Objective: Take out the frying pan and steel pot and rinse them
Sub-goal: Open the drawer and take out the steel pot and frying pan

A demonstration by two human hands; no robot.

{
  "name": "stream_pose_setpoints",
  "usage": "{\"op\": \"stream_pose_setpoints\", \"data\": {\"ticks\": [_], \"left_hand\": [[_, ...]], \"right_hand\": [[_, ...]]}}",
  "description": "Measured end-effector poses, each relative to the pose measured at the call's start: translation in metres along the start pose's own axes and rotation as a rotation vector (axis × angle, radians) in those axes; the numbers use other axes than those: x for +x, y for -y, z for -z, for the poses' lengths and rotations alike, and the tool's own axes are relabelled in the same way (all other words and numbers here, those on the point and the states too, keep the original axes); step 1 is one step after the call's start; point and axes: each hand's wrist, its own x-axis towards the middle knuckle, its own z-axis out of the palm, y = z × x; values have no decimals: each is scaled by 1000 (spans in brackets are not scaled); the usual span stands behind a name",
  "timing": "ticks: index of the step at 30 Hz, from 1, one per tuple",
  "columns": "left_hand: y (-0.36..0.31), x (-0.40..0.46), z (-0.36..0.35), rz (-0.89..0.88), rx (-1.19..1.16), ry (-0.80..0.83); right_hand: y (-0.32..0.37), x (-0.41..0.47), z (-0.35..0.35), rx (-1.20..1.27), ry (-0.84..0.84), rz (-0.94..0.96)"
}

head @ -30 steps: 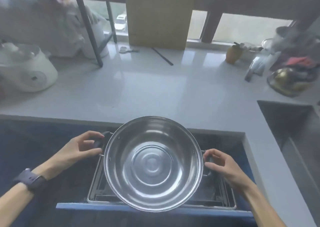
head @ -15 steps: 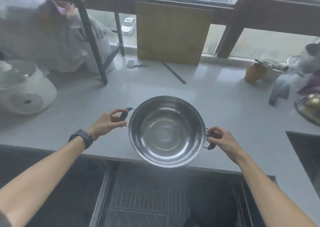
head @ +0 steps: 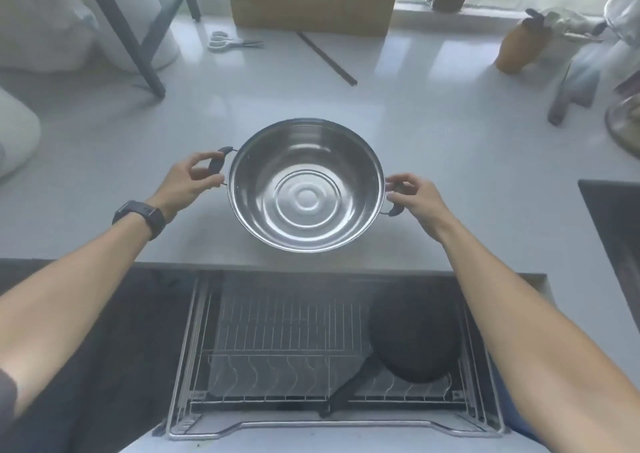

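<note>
The head view shows one steel pot (head: 305, 185), one frying pan (head: 414, 340), one pull-out wire rack (head: 263, 324) and two hands. The steel pot sits at the centre of the frame over the grey surface (head: 450, 134); whether its base touches the surface cannot be told. It has two dark side handles. The left hand (head: 185, 184) has its fingers and thumb curled round the left handle, pinching it. The right hand (head: 414, 194) has its fingers curled over the right handle, gripping it. A dark watch (head: 140, 217) sits on the left wrist.

The frying pan lies in the lower right of the frame, inside the wire rack of the open drawer, its dark handle pointing towards the lower centre.

Along the top of the frame the surface carries one pair of scissors (head: 230, 41), one thin dark stick (head: 327, 58) and one wooden board (head: 313, 0) leaning against the window. One orange container (head: 519, 49) stands at the upper right. A dark sink (head: 613, 231) shows at the right edge.
</note>
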Motion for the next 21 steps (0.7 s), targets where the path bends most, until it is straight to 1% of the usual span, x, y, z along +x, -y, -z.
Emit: {"op": "stream_pose_setpoints", "data": {"ticks": [2,4,5,6,7,8,9,10,11,12,13,16,17,18,19,21], "left_hand": [[-4,0,-1,-21,44,25],[-1,0,-5,-4,107,30],[-1,-3,-8,5,187,-34],[-1,-9,-8,-14,286,-158],[-4,-22,-14,-92,341,-299],[-10,-41,-24,-218,358,-424],[-16,-62,-38,-357,364,-494],[-19,-86,-58,-465,383,-471],[-16,-110,-81,-530,414,-360],[-9,-130,-109,-540,448,-178],[1,-147,-140,-501,499,45],[43,-173,-237,-350,749,722],[63,-177,-266,-323,826,893],[82,-177,-293,-302,887,1006],[98,-175,-317,-289,935,1080],[131,-171,-357,-261,1001,1175]], "right_hand": [[-1,-1,-2,14,25,-13],[-6,-8,2,32,79,-32],[-9,-15,7,41,81,-28],[-13,-24,14,55,53,-11],[-19,-37,24,77,-5,10],[-28,-56,35,116,-81,25],[-40,-77,47,159,-165,19],[-57,-101,56,193,-241,-7],[-77,-125,62,199,-288,-50],[-101,-147,66,179,-312,-117],[-128,-165,69,133,-307,-206],[-209,-194,66,-62,-181,-507],[-236,-198,62,-111,-123,-603],[-260,-200,57,-140,-68,-680],[-281,-197,51,-157,-29,-728],[-320,-181,38,-183,20,-740]]}}
